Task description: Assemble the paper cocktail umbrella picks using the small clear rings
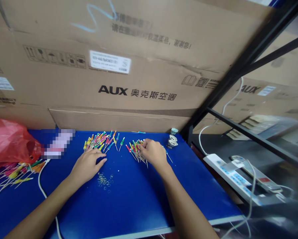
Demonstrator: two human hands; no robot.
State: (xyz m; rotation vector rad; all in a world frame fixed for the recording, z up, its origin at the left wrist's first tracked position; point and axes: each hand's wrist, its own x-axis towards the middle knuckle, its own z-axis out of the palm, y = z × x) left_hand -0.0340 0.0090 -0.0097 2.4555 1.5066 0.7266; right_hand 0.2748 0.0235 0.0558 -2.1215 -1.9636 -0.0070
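across the far side of the blue table (139, 212) stands the big box (139, 76), with a red bag (12, 142) at the table's left. from where i stand, both bare hands are over the table: the left hand (88, 166) by the left pile (96, 139), the right hand (155, 152) over the right bunch (136, 152).

the right hand is clearly the nearer to that bunch, its curled fingertips at the coloured heads; whether they pinch any picks i can't tell, the fingers hide it. from the fingertips, the bunch lies to the left and near, touching. its long axis runs far left to near right, heads at the far end, bare points toward the near edge.

the left hand is loose, thumb apart from the fingers, grasping nothing i can see. the pile sits just beyond its fingers, many picks slanting the other way, heads to the far right.

one lone pick (169, 157) lies right of the right hand. smallest of all, clear rings (104, 180) lie scattered between the forearms.
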